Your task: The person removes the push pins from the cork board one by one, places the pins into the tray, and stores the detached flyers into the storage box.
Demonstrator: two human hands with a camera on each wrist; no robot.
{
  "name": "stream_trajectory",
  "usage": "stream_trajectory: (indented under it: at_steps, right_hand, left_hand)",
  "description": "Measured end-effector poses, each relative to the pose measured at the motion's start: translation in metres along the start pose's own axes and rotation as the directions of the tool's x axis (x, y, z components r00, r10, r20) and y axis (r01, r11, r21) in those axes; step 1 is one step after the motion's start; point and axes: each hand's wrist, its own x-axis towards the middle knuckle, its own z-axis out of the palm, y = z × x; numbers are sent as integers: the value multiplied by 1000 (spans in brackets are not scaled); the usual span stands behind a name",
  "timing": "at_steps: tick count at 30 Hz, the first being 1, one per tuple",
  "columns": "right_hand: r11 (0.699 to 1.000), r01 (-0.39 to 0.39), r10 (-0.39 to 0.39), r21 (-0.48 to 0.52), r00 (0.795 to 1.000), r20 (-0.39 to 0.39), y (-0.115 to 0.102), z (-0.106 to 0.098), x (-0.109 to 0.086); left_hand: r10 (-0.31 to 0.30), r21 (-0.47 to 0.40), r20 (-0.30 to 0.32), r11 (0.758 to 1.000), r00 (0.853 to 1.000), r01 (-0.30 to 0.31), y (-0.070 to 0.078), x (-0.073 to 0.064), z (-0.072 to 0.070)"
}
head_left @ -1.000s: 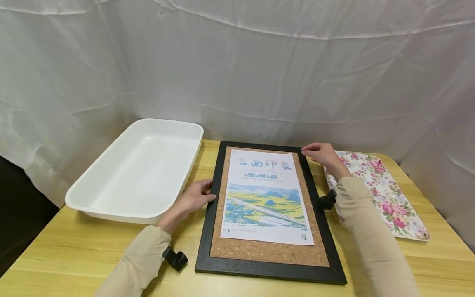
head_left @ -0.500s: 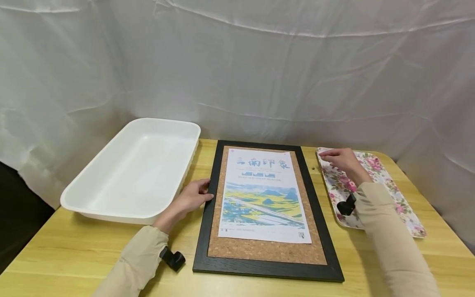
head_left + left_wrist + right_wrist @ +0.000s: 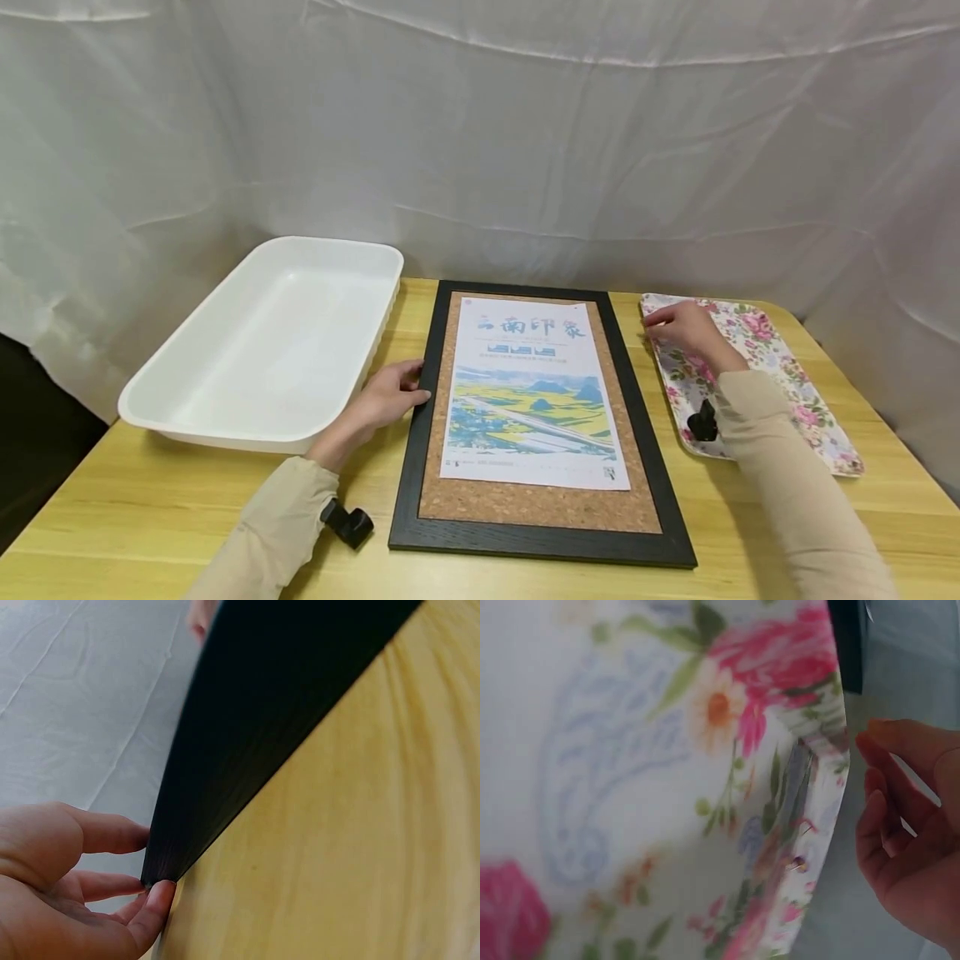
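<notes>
A framed corkboard (image 3: 536, 508) with a black frame lies on the table. On it is a paper poster (image 3: 540, 467) printed with a blue and yellow landscape, a tiny dark spot near its top right corner. My left hand (image 3: 392, 397) touches the frame's left side; in the left wrist view its thumb and fingertips rest against the black frame (image 3: 217, 727). My right hand (image 3: 688, 330) is at the left edge of a flower-patterned tray (image 3: 813, 417). In the right wrist view its thumb and index fingertips (image 3: 876, 735) come together, and I cannot tell whether something tiny is between them.
A large white plastic tub (image 3: 292, 358) stands at the left, close to my left forearm. Small shiny things (image 3: 799, 862) show by the tray's rim in the right wrist view. A pale curtain (image 3: 525, 150) hangs behind the wooden table (image 3: 187, 508).
My right hand has left the board's top right corner and moved right to the tray, then slightly down at its edge. A small dark speck beside the tray is now hidden. The left hand stays.
</notes>
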Motion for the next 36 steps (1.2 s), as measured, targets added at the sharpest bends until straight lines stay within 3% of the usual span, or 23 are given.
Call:
stream_trajectory:
  at_steps: [5, 11, 23, 26, 29, 34, 36]
  right_hand:
    - [978, 66, -60, -196, 997, 38, -13, 6, 6]
    - [901, 130, -116, -413, 992, 59, -16, 13, 9]
    - [843, 100, -110, -529, 994, 13, -22, 19, 14]
    - [848, 94, -106, -522, 994, 8, -21, 19, 13]
    - [875, 98, -114, -474, 993, -5, -20, 18, 12]
    - [970, 71, -85, -233, 995, -55, -18, 12, 8]
    - [988, 66, -78, -139, 993, -85, -19, 8, 6]
  left_hand:
    - [1, -1, -3, 1000, 1000, -1, 0, 0, 1]
    - [7, -4, -6, 1000, 1000, -7, -1, 0, 1]
    - [7, -5, -14, 1000, 1000, -7, 0, -1, 2]
    - [12, -1, -9, 1000, 1000, -12, 0, -1, 3]
    - [6, -7, -11, 1000, 1000, -6, 2, -2, 3]
    - [0, -5, -17, 1000, 1000, 0, 3, -2, 1]
    - [-3, -2, -20, 1000, 1000, 3, 2, -1, 1]
